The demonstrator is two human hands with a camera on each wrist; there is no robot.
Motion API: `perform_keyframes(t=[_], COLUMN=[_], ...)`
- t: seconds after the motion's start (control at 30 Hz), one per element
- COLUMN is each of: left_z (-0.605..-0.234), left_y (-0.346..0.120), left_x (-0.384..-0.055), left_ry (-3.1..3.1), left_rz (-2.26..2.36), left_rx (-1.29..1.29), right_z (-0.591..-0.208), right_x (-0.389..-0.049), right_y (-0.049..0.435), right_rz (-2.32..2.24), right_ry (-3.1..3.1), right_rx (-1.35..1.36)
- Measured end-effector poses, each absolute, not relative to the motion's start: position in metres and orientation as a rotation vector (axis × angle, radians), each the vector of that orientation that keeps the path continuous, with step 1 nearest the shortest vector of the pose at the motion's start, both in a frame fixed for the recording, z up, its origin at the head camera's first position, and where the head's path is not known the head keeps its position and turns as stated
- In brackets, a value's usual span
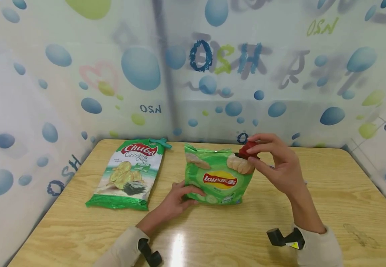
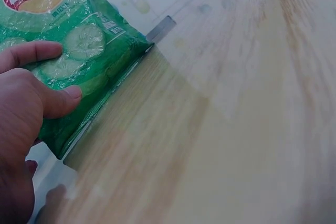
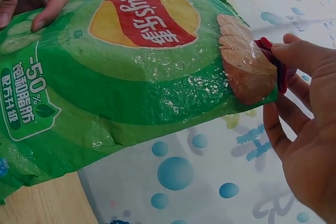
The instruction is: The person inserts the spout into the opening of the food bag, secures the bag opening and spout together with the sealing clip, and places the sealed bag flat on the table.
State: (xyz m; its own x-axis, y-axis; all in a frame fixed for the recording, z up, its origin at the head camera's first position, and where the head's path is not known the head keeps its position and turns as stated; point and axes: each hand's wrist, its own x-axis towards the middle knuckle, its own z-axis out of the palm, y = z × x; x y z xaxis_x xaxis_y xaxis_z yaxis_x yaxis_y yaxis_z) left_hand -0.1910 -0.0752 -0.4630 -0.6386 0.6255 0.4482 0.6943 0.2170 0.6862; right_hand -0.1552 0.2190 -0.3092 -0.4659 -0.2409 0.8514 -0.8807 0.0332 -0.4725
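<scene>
A green Lay's chip bag (image 1: 218, 167) is held upright near the middle of the table, its printed front facing me. My left hand (image 1: 177, 200) grips its lower left corner, with thumb and forefinger lying on the front in the left wrist view. At the bag's upper right corner is a dark red clip (image 1: 246, 149), pinched between the thumb and fingers of my right hand (image 1: 281, 163). In the right wrist view the red clip (image 3: 281, 72) sits right at the bag's edge, partly hidden by the fingers.
To the left, a Chuba cassava chips bag (image 1: 126, 174) lies flat, a teal clip (image 1: 161, 142) across its top right corner. The wooden table (image 1: 246, 237) ends at a white backdrop (image 1: 186, 89) with blue drops. Something small shows partly behind the right wrist.
</scene>
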Motion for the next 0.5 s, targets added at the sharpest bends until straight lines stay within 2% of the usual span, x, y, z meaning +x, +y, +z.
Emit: perform_keyframes(t=[0.5], left_z=[-0.4638], left_y=[-0.0752], left_x=[-0.1920], left_ry=[-2.368], left_rz=[-1.443], left_rx=[-1.324], right_z=[-0.3150], right_x=[-0.1609], right_y=[0.2158], right_rz=[1.038], right_ry=[-1.793], right_rx=[1.067])
